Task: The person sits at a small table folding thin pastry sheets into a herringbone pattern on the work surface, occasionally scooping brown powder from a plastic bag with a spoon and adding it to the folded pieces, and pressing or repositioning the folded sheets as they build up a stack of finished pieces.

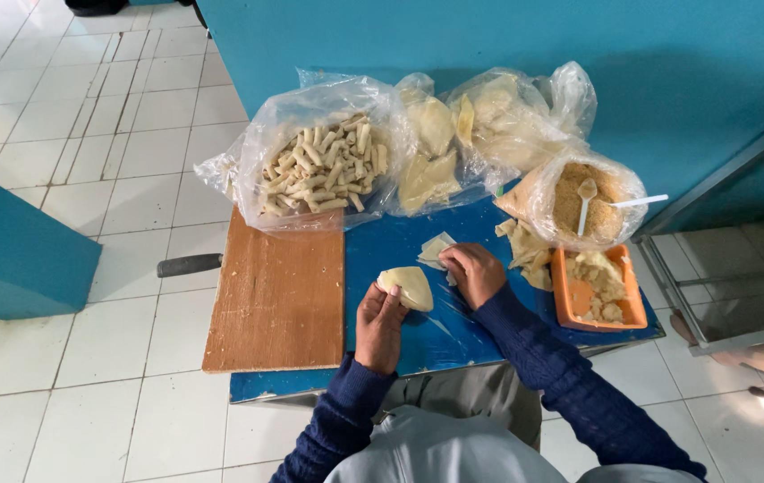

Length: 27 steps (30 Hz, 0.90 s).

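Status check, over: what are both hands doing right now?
Left hand holds a folded pastry. Right hand rests on a flat wrapper on the blue table. Nothing between them; orange tray to the right.

At the bottom edge of the frame both sleeves are cut off. The right hand [474,273] covers part of a pale wrapper [436,248]. A dark handle [189,265] disappears under the wooden board [276,300]. What fills the orange tray [598,304] is too blurred to identify.

Left hand [379,324] grips folded dough wrapper [408,286]; right hand [474,272] at two o'clock presses flat wrappers [436,249] on blue table [418,335].
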Each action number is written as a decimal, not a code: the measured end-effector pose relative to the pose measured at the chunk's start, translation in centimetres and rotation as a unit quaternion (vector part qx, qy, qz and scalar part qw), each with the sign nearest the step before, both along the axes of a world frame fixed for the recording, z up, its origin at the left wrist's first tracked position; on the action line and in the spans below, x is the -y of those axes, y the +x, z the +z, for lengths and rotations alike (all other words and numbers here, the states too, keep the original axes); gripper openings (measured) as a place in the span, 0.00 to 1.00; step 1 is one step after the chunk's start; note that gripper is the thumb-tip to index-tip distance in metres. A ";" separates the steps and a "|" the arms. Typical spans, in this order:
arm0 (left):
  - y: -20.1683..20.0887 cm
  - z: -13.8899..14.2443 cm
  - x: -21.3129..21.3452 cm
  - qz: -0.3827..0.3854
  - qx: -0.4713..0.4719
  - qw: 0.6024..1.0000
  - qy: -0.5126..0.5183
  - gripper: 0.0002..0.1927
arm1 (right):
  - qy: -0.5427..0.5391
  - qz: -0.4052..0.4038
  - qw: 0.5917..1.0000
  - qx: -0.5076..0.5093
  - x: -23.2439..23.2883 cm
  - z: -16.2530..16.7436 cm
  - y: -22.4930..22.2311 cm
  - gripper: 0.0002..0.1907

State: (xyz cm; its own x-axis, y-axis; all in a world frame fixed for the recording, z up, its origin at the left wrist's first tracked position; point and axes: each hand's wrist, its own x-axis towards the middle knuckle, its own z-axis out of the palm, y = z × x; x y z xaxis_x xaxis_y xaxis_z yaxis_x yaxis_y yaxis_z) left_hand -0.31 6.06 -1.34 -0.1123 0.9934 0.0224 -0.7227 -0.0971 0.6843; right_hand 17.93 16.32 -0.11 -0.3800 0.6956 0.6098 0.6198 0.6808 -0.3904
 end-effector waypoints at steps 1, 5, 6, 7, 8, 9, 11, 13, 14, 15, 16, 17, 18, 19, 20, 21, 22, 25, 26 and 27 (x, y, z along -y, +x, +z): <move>0.0 0.0 0.0 0.002 -0.001 1.000 -0.002 0.12 | -0.002 0.004 1.000 0.005 0.0 0.0 0.1 0.05; 0.1 0.1 0.1 0.003 -0.009 1.000 -0.008 0.12 | -0.025 0.028 0.999 -0.003 0.0 1.0 0.8 0.08; 0.1 0.1 0.0 0.003 -0.012 1.000 -0.008 0.12 | -0.032 0.037 0.999 -0.012 0.0 1.5 0.8 0.08; 0.1 0.1 0.0 0.002 -0.020 1.000 -0.007 0.12 | -0.056 0.028 0.997 -0.040 0.4 2.2 0.9 0.08; 0.2 0.1 0.0 0.002 -0.029 1.000 -0.007 0.13 | -0.081 0.020 0.994 -0.068 1.1 2.9 1.2 0.08; 0.3 0.1 0.0 0.002 -0.037 0.999 -0.006 0.13 | -0.106 0.011 0.990 -0.095 1.8 3.6 1.5 0.08; 0.4 -0.1 -0.1 -0.007 -0.049 0.999 0.007 0.11 | -0.144 0.092 0.976 -0.134 4.1 4.0 0.6 0.10; 0.6 -0.4 -0.1 -0.013 -0.063 0.998 0.026 0.09 | -0.183 0.107 0.965 -0.156 6.2 3.4 -1.0 0.13; 0.7 -0.5 -0.2 -0.014 -0.069 0.997 0.039 0.09 | -0.202 0.083 0.963 -0.158 7.0 2.7 -1.7 0.13; 0.7 -0.7 -0.2 -0.015 -0.075 0.996 0.051 0.08 | -0.220 0.059 0.960 -0.159 7.4 2.0 -2.0 0.13; 0.7 -0.8 -0.2 -0.021 -0.075 0.996 0.043 0.08 | -0.264 0.051 0.947 -0.175 7.5 1.2 -1.9 0.11; 0.7 -0.9 -0.3 -0.025 -0.075 0.996 0.035 0.07 | -0.306 0.044 0.932 -0.188 7.2 0.4 -1.5 0.09; 0.6 -1.0 -0.2 -0.028 -0.075 0.996 0.026 0.07 | -0.349 0.038 0.914 -0.201 6.7 -0.5 -1.1 0.07; 0.5 -1.0 -0.2 -0.032 -0.069 0.997 0.024 0.07 | -0.382 0.084 0.883 -0.259 6.0 -1.4 -0.9 0.07; 0.5 -1.0 -0.2 -0.037 -0.063 0.997 0.023 0.07 | -0.412 0.128 0.845 -0.315 5.2 -2.2 -0.5 0.08; 0.5 -0.9 -0.3 -0.041 -0.056 0.997 0.021 0.07 | -0.438 0.170 0.802 -0.369 4.6 -2.8 0.0 0.08; 0.4 -0.9 -0.2 -0.035 -0.055 0.998 0.018 0.07 | -0.459 0.155 0.776 -0.405 4.0 -3.2 0.6 0.08; 0.2 -0.5 -0.1 -0.014 -0.049 0.999 0.006 0.06 | -0.449 0.100 0.763 -0.454 0.9 -2.6 2.3 0.07; 0.1 -0.4 -0.1 -0.004 -0.044 0.999 0.001 0.06 | -0.402 0.078 0.805 -0.431 -0.2 -1.9 2.9 0.07; 0.1 -0.3 -0.1 0.007 -0.038 0.999 -0.004 0.06 | -0.353 0.056 0.842 -0.405 -1.0 -1.2 2.9 0.06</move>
